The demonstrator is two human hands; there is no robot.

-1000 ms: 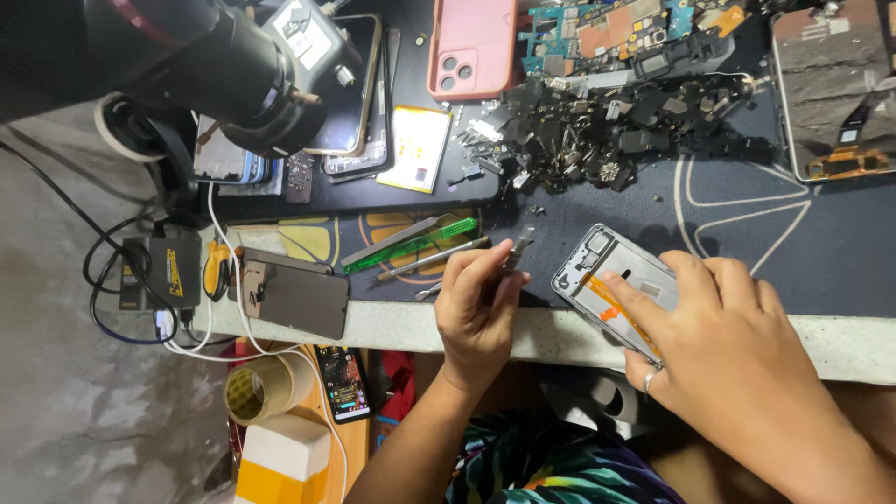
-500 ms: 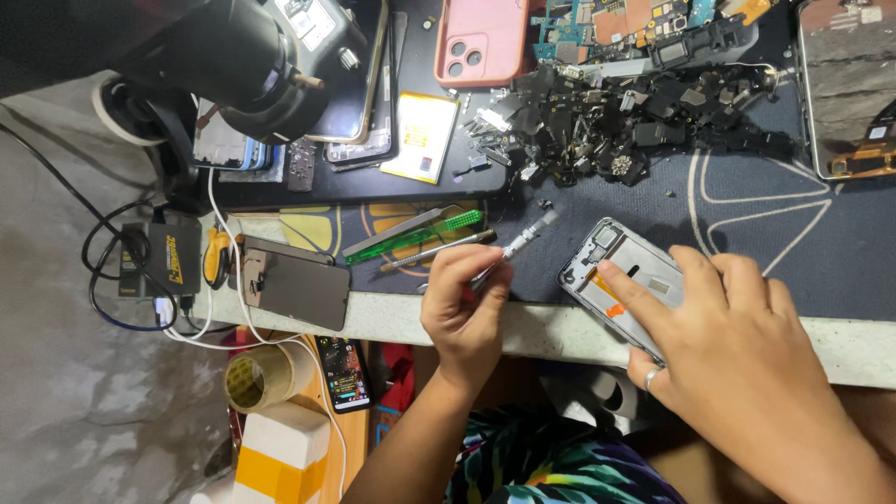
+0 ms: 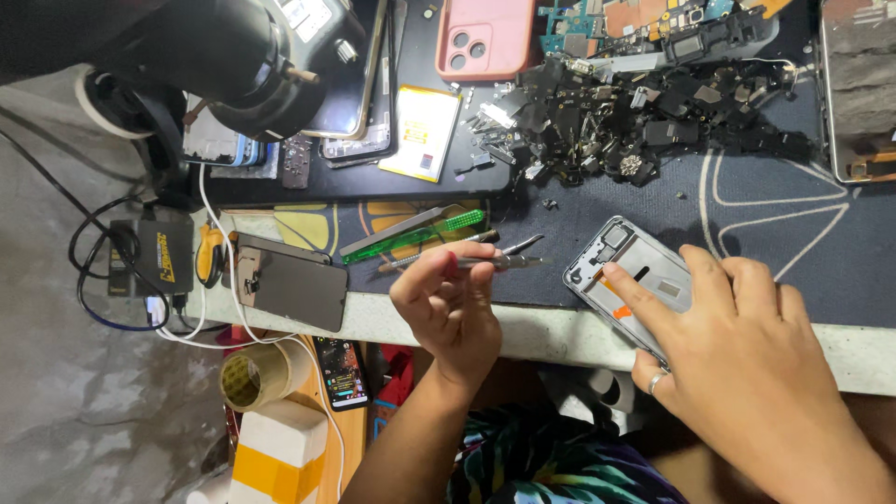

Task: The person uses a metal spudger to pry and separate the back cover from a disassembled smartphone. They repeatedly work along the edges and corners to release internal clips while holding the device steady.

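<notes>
Pink phone case [image 3: 485, 37] at twelve o'clock, yellow battery [image 3: 425, 131] beside it, green-handled tool [image 3: 420, 235] centre, navy mat [image 3: 775, 224] with pale lines

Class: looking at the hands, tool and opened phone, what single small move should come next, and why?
Probably bring the metal tweezers in the left hand across to the opened grey phone frame; their tips hover beside it while the right hand pins it flat.
</notes>
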